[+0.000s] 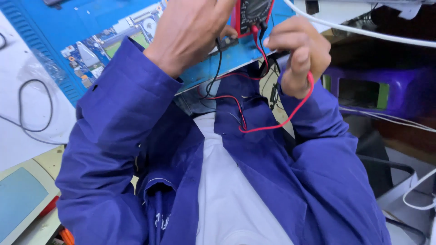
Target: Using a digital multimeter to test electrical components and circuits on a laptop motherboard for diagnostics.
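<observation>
**Head view: both hands up at a meter, red lead in the right**

Head view looks down over a blue jacket and white shirt to two raised hands. The left hand (190,31) is lifted in front of the meter (252,16), a dark tester in a red case at the top edge; its fingers run out of frame, so whether it grips the meter cannot be told. The right hand (297,54) is closed around the red lead (290,113), which runs up to the meter's underside, hooks round the heel of the hand and loops down across the jacket front. A black lead (218,68) hangs from the same spot between the two wrists. Behind the hands a circuit board (97,50) lies on a blue mat (41,31) on the counter (18,136). A thin black cable (34,106) curls on the counter at left. A purple stool (399,88) stands to the right, with a white cable (363,31) crossing above it.
</observation>
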